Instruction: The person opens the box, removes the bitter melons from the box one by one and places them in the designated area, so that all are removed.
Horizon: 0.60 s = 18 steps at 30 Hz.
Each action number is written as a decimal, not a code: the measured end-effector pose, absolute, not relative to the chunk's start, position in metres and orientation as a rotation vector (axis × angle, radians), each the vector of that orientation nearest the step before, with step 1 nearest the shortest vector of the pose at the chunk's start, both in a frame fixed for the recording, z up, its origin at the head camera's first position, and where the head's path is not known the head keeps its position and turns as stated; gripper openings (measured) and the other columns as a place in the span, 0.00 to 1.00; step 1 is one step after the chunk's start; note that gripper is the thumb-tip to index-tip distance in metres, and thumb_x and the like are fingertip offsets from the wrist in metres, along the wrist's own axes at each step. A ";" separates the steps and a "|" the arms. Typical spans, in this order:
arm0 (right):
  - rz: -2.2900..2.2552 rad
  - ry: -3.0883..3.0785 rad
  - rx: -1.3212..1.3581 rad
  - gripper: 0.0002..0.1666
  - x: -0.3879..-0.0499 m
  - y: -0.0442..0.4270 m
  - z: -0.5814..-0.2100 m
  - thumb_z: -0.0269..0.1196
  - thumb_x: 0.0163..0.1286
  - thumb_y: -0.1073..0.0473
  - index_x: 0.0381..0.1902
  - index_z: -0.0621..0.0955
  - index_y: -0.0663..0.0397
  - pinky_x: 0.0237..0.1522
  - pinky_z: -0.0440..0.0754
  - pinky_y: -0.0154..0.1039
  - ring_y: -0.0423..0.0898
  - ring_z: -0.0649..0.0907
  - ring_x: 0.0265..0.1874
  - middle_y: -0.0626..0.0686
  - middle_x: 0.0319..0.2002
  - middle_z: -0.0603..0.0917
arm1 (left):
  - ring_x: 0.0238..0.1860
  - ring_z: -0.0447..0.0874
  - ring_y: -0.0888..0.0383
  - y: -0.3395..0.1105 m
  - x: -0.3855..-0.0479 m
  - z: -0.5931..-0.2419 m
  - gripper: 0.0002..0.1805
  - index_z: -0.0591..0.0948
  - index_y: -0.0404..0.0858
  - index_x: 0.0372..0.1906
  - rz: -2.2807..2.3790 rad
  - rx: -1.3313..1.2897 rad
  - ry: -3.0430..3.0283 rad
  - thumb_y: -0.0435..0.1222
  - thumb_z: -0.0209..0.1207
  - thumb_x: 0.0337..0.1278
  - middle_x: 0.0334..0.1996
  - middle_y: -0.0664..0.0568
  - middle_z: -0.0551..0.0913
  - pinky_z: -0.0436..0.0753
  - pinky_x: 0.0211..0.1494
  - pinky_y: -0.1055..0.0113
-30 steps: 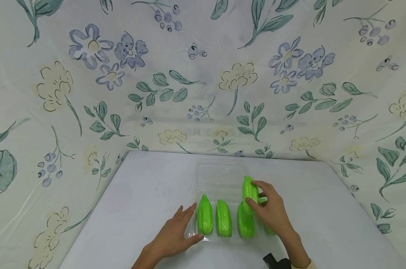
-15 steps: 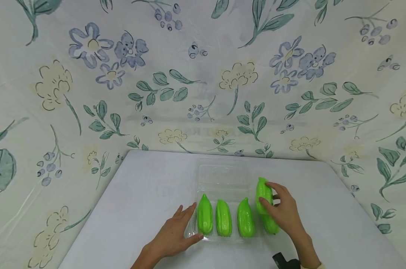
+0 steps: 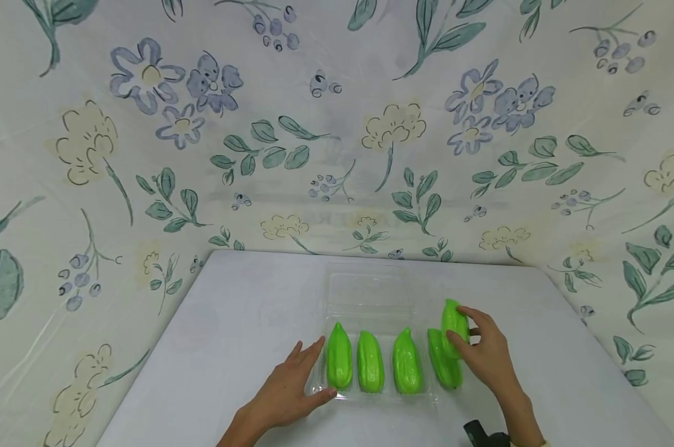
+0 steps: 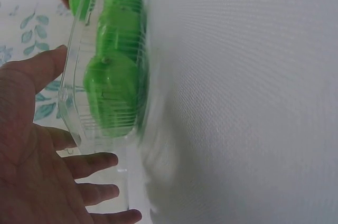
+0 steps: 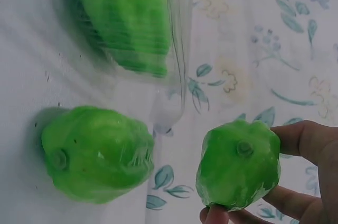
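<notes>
A clear plastic container holds three bright green ribbed vegetables, the middle one between two others. Its transparent lid lies folded back behind. Another green vegetable rests on the table just right of the container. My right hand pinches a fifth one in the air above and behind it; the right wrist view shows this held piece between thumb and fingers. At the container's left side is my left hand, fingers spread, its thumb and fingertips by the wall.
The white table extends around the container. Floral cloth hangs behind the table and at its sides. A black object is at my right wrist, near the bottom edge of the head view.
My right hand has carried the held vegetable rightward, from above the container to beyond its right side. More of the vegetable on the table shows. My left hand has stayed in place.
</notes>
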State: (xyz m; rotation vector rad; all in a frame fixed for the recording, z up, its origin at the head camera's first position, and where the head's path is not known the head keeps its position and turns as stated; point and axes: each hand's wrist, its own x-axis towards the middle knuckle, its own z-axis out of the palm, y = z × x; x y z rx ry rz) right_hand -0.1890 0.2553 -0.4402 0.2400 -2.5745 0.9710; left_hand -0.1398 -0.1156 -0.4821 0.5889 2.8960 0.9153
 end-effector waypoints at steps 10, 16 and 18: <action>0.941 -2.620 0.181 0.31 -0.195 0.269 -0.442 0.68 0.63 0.63 0.62 0.73 0.67 0.28 0.81 0.42 0.64 0.81 0.42 0.71 0.57 0.74 | 0.72 0.55 0.34 -0.116 -0.140 -0.482 0.51 0.56 0.40 0.77 0.922 0.590 2.891 0.64 0.58 0.58 0.70 0.43 0.66 0.66 0.61 0.34; 0.941 -2.672 0.155 0.32 -0.197 0.275 -0.447 0.68 0.62 0.64 0.62 0.72 0.68 0.29 0.81 0.44 0.65 0.81 0.43 0.72 0.58 0.73 | 0.72 0.55 0.35 -0.115 -0.140 -0.480 0.51 0.56 0.40 0.77 0.908 0.579 2.891 0.64 0.58 0.58 0.71 0.44 0.66 0.66 0.61 0.33; 0.940 -2.695 0.143 0.32 -0.198 0.277 -0.449 0.68 0.63 0.64 0.63 0.72 0.67 0.30 0.82 0.45 0.65 0.80 0.44 0.72 0.58 0.73 | 0.72 0.55 0.35 -0.115 -0.140 -0.480 0.51 0.56 0.40 0.77 0.911 0.578 2.890 0.64 0.58 0.58 0.70 0.44 0.66 0.66 0.61 0.34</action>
